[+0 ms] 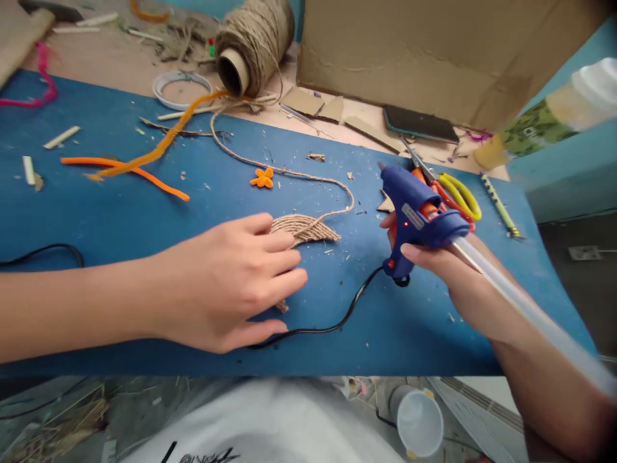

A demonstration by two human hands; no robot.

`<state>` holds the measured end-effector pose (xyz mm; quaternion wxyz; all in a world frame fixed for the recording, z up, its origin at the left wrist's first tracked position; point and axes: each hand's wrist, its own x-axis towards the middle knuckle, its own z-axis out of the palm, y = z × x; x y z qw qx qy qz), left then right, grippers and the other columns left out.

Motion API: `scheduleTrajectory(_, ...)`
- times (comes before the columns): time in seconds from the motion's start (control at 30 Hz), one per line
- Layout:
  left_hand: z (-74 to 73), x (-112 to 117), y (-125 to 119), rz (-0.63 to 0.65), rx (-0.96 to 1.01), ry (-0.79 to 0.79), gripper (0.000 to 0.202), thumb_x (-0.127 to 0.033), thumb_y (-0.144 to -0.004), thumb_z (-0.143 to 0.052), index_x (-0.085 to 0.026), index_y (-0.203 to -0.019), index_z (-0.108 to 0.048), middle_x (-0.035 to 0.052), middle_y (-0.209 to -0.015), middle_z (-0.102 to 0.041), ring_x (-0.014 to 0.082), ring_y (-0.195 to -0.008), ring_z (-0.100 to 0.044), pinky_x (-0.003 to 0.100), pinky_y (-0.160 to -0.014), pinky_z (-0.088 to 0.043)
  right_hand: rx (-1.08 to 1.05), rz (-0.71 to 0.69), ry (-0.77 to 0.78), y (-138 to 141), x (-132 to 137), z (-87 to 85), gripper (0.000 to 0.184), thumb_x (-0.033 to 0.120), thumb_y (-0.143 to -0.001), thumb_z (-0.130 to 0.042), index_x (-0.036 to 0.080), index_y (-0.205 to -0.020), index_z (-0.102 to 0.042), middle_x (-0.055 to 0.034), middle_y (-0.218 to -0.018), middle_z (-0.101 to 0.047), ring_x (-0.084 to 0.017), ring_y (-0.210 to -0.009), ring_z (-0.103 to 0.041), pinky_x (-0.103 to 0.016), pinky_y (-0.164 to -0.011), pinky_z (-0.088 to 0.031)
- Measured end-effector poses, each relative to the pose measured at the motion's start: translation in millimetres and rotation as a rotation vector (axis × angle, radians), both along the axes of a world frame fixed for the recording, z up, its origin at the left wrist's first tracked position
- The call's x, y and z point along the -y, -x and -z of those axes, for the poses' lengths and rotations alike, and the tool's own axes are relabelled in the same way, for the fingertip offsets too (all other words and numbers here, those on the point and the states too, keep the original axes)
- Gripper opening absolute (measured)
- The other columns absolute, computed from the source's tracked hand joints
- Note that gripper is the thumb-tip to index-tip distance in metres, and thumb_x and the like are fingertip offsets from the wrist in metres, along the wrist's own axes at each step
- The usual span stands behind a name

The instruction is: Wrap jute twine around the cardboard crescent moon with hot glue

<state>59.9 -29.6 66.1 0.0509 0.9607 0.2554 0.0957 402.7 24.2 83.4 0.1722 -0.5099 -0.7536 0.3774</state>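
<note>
My left hand (231,283) lies flat on the blue mat (120,212), fingers spread and pressing on a small piece wrapped in jute twine (306,228). A strand of twine (289,172) runs from that piece back to a big spool (253,42). My right hand (434,263) is closed round the grip of a blue hot glue gun (419,212), held just above the mat to the right of the wrapped piece. A clear glue stick (525,308) juts from the gun's back. Its black cord (332,325) trails under my left hand.
Orange pipe cleaners (139,164) and an orange butterfly shape (263,178) lie on the mat. Yellow-handled scissors (457,193), a striped pencil (501,209), a phone (419,123), a cardboard box (434,51), a tape ring (180,90) and a bottle (544,122) sit behind.
</note>
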Motion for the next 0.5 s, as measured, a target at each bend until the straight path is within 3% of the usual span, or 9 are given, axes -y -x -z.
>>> scheduleTrajectory(0.1,11.4,12,-9,0.011,0.031,-0.036,0.027,-0.037,-0.099,-0.08,-0.026,-0.089,-0.057,0.0028,-0.086,-0.069,0.0265,-0.081,-0.062,0.047,-0.079,-0.045,0.141,-0.025,-0.089,-8,2,-0.6,0.035,0.058,-0.112,-0.062,0.025,-0.117,-0.072,-0.0068,-0.11,-0.079,-0.029,-0.097,-0.072,-0.041,-0.082,-0.055)
scheduleTrajectory(0.27,24.5,12,-12,-0.031,0.079,-0.101,0.02,-0.035,-0.109,-0.065,-0.024,-0.094,-0.056,0.004,-0.089,-0.071,0.0252,-0.081,-0.063,0.046,-0.08,-0.045,0.588,0.043,-0.227,1,11,-0.1,0.035,0.06,-0.109,-0.059,0.026,-0.099,-0.061,-0.0052,-0.083,-0.075,-0.027,-0.073,-0.065,-0.038,-0.068,-0.036)
scheduleTrajectory(0.37,24.0,4,-6,-0.164,0.063,-0.17,0.023,-0.045,-0.108,-0.063,-0.022,-0.103,-0.06,0.0101,-0.097,-0.072,0.0306,-0.089,-0.067,0.046,-0.079,-0.046,0.822,0.078,-0.359,13,12,0.1,0.037,0.061,-0.104,-0.064,0.024,-0.098,-0.063,-0.0082,-0.082,-0.077,-0.029,-0.072,-0.067,-0.036,-0.065,-0.027)
scheduleTrajectory(0.5,22.2,-5,5,-0.403,-0.059,-0.147,0.051,-0.064,-0.1,-0.067,-0.017,-0.12,-0.064,0.0186,-0.113,-0.074,0.0383,-0.099,-0.072,0.049,-0.08,-0.053,0.945,0.014,-0.492,23,9,1.8,0.037,0.058,-0.106,-0.063,0.022,-0.101,-0.067,-0.0128,-0.085,-0.08,-0.032,-0.078,-0.073,-0.036,-0.063,-0.022)
